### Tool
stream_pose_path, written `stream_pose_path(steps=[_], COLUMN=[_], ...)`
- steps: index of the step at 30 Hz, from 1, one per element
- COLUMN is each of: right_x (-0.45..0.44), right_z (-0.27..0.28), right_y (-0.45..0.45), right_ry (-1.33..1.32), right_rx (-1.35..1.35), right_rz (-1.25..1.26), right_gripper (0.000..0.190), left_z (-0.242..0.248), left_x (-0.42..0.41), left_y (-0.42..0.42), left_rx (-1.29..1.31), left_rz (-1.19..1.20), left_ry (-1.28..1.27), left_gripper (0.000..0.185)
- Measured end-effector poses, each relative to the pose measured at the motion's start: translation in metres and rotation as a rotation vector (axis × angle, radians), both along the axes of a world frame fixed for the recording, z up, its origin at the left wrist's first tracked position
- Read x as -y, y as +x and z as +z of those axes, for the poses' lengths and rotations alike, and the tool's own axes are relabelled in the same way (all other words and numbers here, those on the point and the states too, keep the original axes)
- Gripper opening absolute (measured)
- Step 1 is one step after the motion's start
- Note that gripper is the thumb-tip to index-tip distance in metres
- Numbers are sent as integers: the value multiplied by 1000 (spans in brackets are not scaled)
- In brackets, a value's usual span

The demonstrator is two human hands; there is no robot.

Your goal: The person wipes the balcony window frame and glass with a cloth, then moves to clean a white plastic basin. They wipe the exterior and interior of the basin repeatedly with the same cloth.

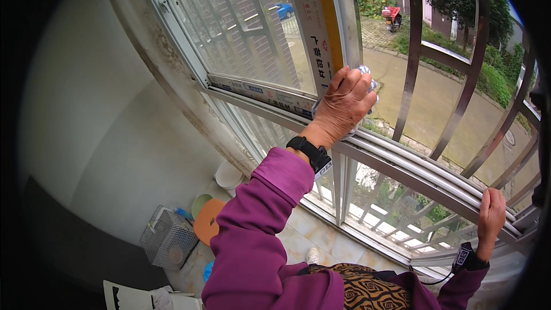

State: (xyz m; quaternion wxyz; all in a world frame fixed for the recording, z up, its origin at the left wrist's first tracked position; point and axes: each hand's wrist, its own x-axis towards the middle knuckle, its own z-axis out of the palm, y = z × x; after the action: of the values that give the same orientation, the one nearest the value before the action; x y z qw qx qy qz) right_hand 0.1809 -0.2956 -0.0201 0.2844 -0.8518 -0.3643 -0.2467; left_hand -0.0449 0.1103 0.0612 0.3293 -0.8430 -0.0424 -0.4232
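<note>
My left hand [345, 101] presses a crumpled white and blue cloth [371, 90] against the lower corner of the sliding window sash [320, 30], just above the metal sill track [400, 159]. Its fingers are closed over the cloth, which partly shows around them. Printed protective film covers the sash frame, with a yellow strip along its edge. Farther right, my right hand [492, 213] grips the inner edge of the sill track, fingers curled over the top. Black straps sit on both wrists.
Metal security bars [465, 107] stand outside the window. Fixed glass panes [400, 211] lie below the track. A patterned curtain [172, 60] hangs at the left. On the tiled floor are a wire mesh basket [170, 239], an orange stool [208, 222] and a white bucket [229, 175].
</note>
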Motion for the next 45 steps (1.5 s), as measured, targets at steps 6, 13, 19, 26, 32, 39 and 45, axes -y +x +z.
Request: stream_pose_path(steps=[6, 13, 19, 26, 32, 39, 45], right_x=[-1, -7, -8, 1, 12, 13, 6], right_z=[4, 11, 17, 7, -8, -10, 4], right_y=[-3, -11, -13, 0, 28, 42, 16], right_ry=[13, 1, -26, -109, -196, -240, -225], right_rx=[-2, 44, 52, 69, 9, -79, -91], right_rz=[19, -62, -22, 1, -20, -48, -98], right_gripper=[22, 23, 24, 30, 34, 42, 33], left_z=[-10, -46, -65, -86, -75, -95, -92], left_x=[12, 74, 195, 122, 17, 66, 179], left_y=[0, -2, 60, 15, -44, -10, 46], left_rx=[1, 46, 24, 279, 698, 756, 533], left_rz=[39, -111, -482, -134, 112, -90, -332], left_ry=[-94, -745, -703, -689, -634, -792, -841], left_gripper=[14, 29, 46, 44, 32, 28, 37])
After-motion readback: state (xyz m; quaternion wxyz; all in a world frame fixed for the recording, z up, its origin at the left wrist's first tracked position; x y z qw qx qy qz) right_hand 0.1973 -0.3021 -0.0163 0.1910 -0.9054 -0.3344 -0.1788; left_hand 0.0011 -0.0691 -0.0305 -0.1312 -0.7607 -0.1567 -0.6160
